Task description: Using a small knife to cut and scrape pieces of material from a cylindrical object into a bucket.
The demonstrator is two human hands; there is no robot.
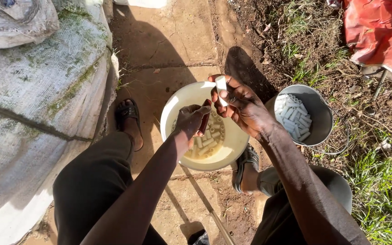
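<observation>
Cassava piece (221, 84), white, peeled and short, sits pinched in right hand (241, 109).

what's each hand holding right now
Left hand: closed on a dark knife, over the white bowl.
Right hand: fingers closed on a white peeled piece.

Mossy sacks (37, 90) wall the left; bare paving (169, 41) beyond the white bowl (182, 97) looks open
</observation>
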